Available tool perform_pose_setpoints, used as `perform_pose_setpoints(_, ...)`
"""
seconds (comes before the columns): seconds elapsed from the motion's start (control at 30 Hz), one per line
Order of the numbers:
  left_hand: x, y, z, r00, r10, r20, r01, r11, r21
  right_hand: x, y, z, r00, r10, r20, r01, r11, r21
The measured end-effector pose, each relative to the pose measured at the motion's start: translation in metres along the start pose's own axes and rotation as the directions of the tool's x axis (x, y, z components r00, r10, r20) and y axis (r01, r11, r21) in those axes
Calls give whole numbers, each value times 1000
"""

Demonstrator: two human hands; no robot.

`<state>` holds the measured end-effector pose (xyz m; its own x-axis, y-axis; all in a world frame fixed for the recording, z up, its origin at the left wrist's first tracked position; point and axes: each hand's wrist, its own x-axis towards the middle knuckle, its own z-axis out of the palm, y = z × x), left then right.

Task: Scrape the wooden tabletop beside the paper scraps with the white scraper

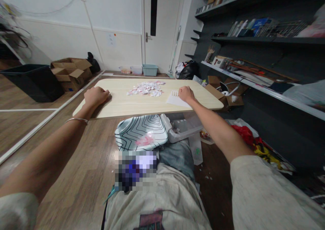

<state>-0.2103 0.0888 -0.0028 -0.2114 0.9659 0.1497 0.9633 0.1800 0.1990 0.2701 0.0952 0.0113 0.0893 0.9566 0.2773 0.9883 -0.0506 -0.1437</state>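
Observation:
My left hand [95, 96] rests curled on the left end of the pale wooden tabletop [116, 103], nothing showing in its fingers. Toward the right end, my right hand [186, 94] is closed over the corner of a white sheet [176, 100]; whatever its fingers pinch is hidden. Small pale pieces stand in a row along that sheet, beside the fingers. Between both hands, farther back, spreads a loose pile of small white and pinkish paper pieces [147, 88].
Below the table's near edge are a patterned tray [142, 128] holding a pink packet and a clear plastic bin [184, 128]. A black bin [33, 83] and cardboard boxes [71, 72] stand left. Loaded shelves [254, 77] line the right wall; a door [162, 30] is behind.

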Motion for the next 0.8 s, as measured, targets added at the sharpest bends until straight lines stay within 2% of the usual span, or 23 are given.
perform_pose_setpoints(0.1, -3, 3, 0, 996, -63, -56, 66, 996, 60, 2, 2, 2, 1000, -6, 13, 6, 1000, 4)
perform_pose_setpoints(0.5, -2, 2, 5, 993, -60, -101, 65, 997, 46, 1, 4, 3, 1000, 1, -13, -1, 999, 38)
perform_pose_setpoints(0.8, 7, -4, 11, 994, -54, -97, 54, 999, -1, 1, 4, 5, 998, -59, -31, 60, 998, 22)
